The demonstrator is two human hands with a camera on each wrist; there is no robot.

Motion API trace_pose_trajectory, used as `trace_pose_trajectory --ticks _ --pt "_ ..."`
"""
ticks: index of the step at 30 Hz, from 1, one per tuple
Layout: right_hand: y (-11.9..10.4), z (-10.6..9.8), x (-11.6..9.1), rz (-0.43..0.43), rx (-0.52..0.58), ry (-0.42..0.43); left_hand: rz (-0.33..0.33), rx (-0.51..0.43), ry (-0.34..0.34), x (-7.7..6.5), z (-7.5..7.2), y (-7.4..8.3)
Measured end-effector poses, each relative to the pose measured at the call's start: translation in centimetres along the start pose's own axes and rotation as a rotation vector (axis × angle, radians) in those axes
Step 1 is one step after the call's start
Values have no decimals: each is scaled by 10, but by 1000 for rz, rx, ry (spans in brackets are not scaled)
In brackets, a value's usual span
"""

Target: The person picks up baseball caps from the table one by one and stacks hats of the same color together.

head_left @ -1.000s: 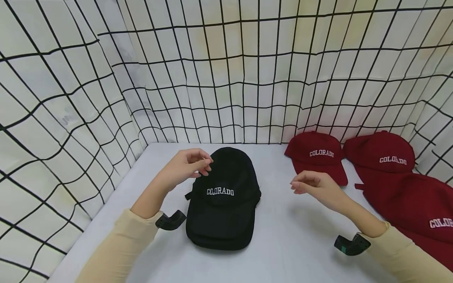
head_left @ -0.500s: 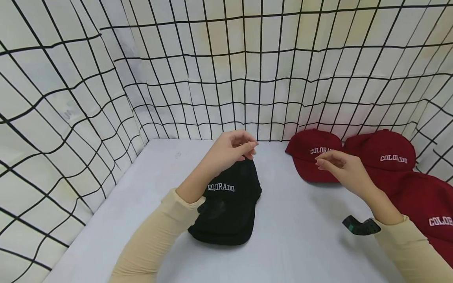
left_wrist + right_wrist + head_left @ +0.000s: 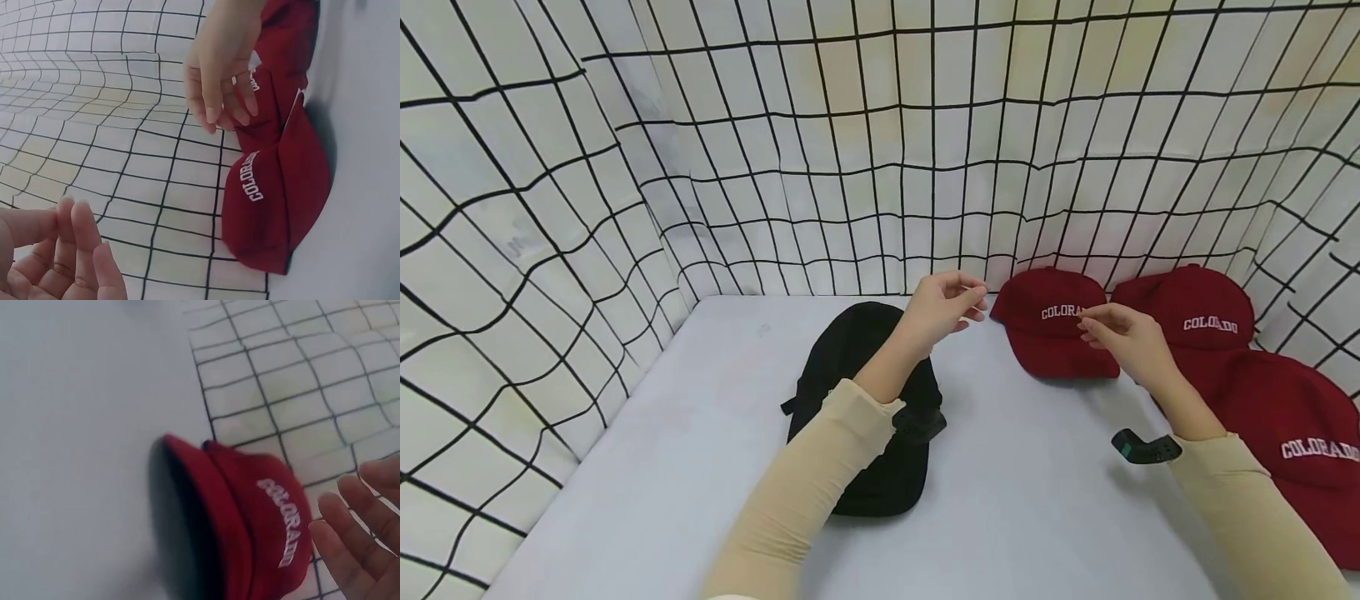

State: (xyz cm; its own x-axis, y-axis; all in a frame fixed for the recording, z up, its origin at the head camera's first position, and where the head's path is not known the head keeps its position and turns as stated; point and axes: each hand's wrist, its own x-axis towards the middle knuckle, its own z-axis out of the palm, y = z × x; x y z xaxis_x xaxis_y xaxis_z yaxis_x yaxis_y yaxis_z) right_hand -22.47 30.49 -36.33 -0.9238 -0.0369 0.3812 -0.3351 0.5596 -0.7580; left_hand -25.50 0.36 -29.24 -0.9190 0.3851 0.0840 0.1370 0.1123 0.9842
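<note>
The left hand (image 3: 942, 305) hangs in the air just left of the leftmost red cap (image 3: 1037, 329), its fingers loosely bent and holding nothing. The thumb is near the index fingertip; I cannot tell whether they touch. The right hand (image 3: 1129, 340) is at that cap's right side, holding nothing, its fingers softly curved and slightly spread in the right wrist view; whether a fingertip brushes the cloth I cannot tell.

The leftmost red cap sits on the white table (image 3: 1000, 500), its crown rounded, white COLORADO lettering across the front, its brim toward the person; fingertips cover the last letters in the head view. Right of it are a rear red cap (image 3: 1195, 300) and a front red cap (image 3: 1277, 400), both lettered. Left of it lies a black cap (image 3: 891, 479), partly hidden by the left sleeve (image 3: 820, 467).
</note>
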Motion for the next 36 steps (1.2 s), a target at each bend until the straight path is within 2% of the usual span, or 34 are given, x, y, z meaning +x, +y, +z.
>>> trace_pose_trajectory --ticks 5,14,18,24,31,36 --pt "16 -6 0 121 -12 -12 -58 -68 28 13 17 -15" --pt "42 -12 5 283 -77 -3 -222 -222 176 39 69 -61" --pt "52 -12 7 340 -61 -11 -275 -279 258 46 84 -77" --pt "61 -13 11 398 -36 -26 -300 -357 372 56 94 -91" --pt "71 -9 15 445 -47 -19 -328 -416 437 62 106 -106" --pt "69 -6 21 503 -1 -28 -349 -466 465 65 107 -111"
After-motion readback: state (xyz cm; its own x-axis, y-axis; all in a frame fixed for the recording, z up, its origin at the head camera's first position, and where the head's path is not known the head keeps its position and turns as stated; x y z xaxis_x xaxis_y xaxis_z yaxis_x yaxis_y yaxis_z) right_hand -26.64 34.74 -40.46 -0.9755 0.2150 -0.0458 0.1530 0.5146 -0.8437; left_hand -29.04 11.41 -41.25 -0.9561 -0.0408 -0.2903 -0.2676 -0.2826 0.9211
